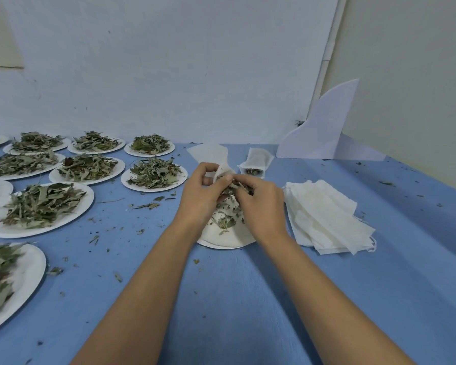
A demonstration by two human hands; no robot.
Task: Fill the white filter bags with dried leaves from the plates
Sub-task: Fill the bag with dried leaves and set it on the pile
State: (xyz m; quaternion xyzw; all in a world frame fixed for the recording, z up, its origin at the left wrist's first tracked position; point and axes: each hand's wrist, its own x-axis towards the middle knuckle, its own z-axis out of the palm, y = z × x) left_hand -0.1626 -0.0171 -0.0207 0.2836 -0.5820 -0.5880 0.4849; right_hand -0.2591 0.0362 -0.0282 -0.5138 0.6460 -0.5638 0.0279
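Both arms bare, entering from the bottom edge and converging toward frame centre. Left forearm (142,285) runs up from lower left of centre, right forearm (321,285) from lower right. Wrists well apart and roughly in line with the forearms. Left hand (199,196) has its back to the camera, fingers (207,167) curled, thumb and index pinching the rim of a white filter bag (223,168). Right hand (261,206) is just beside it, knuckles up, fingertips bunched and pinching dried leaves (241,185) at the bag mouth. The two hands meet at the fingertips, just right of centre.
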